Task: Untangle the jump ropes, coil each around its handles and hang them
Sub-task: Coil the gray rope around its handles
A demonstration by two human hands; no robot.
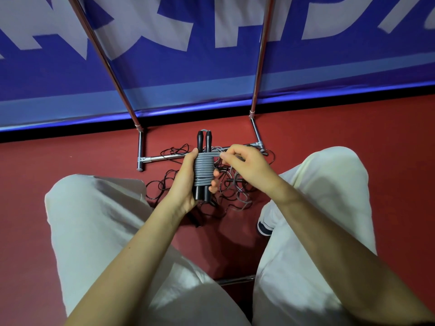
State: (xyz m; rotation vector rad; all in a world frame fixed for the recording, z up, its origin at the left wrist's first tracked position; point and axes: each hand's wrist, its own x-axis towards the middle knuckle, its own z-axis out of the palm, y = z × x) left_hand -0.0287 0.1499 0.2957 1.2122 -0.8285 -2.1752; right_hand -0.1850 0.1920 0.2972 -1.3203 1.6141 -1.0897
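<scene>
My left hand (186,182) grips a pair of black jump rope handles (204,140) held upright side by side, with grey rope (203,170) coiled tightly around them in several turns. My right hand (244,168) pinches the free end of this grey rope at the top of the coil, just right of the handles. Below my hands a tangle of thin black rope (164,182) lies on the red floor, mixed with a loose grey strand (243,201) and partly hidden by my hands.
A chrome rack stands ahead: its base bar (162,157) lies on the red floor behind the tangle, and two uprights (106,60) (261,55) rise against a blue banner (211,67). My knees in light trousers (98,220) flank the pile. A shoe (263,225) shows at right.
</scene>
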